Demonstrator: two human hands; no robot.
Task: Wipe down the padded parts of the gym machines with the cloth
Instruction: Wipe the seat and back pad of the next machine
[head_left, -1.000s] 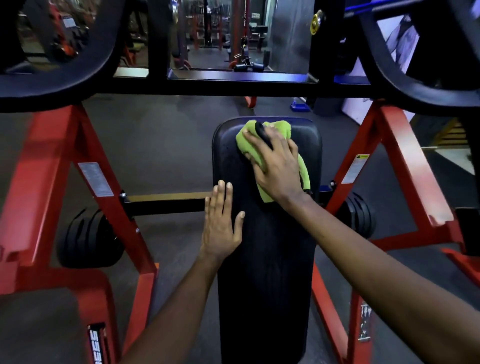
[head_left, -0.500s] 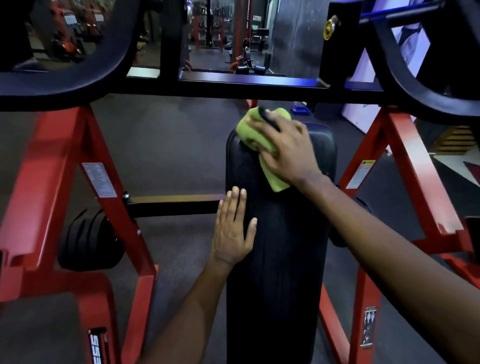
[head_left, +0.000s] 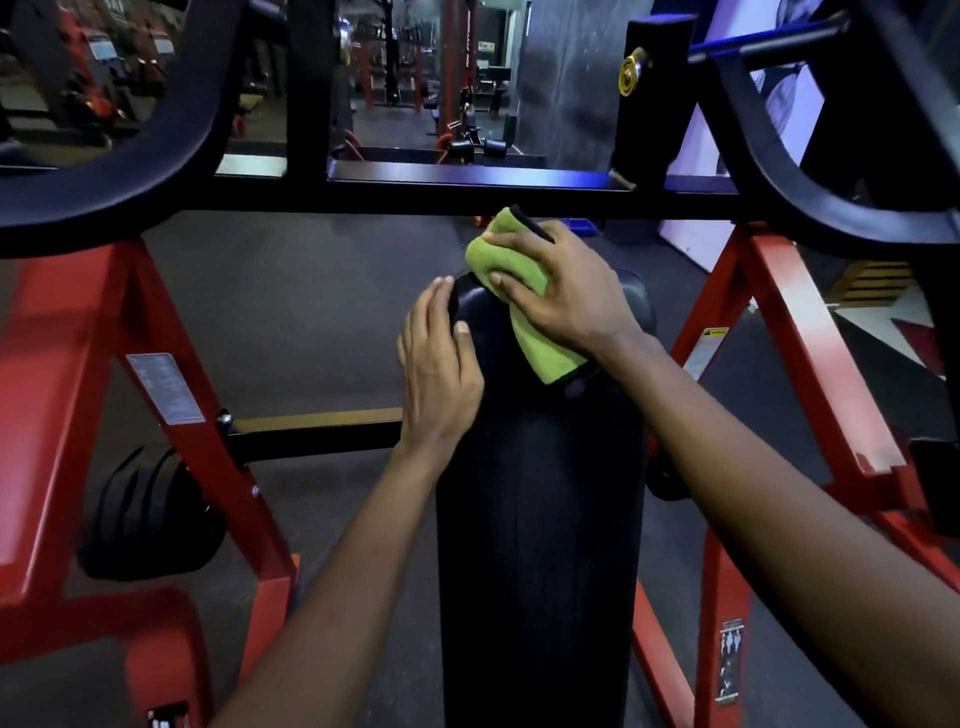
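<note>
A long black bench pad (head_left: 540, 519) runs away from me between the red legs of a machine. A green cloth (head_left: 519, 270) with a dark strip at its far tip lies bunched over the pad's far end. My right hand (head_left: 571, 291) covers the cloth and grips it against the pad's top edge, with the fingers curled over the far end. My left hand (head_left: 439, 379) holds the pad's upper left edge, thumb on the top face and fingers down the side.
Red frame legs stand at the left (head_left: 182, 338) and right (head_left: 789, 322) of the pad. A black crossbar (head_left: 467, 197) passes just beyond the cloth. Black weight plates (head_left: 145, 514) hang low on the left. More gym machines stand in the background.
My right hand has pushed the cloth up to the pad's far end. My left hand has slid from lying flat mid-pad up to the upper left edge.
</note>
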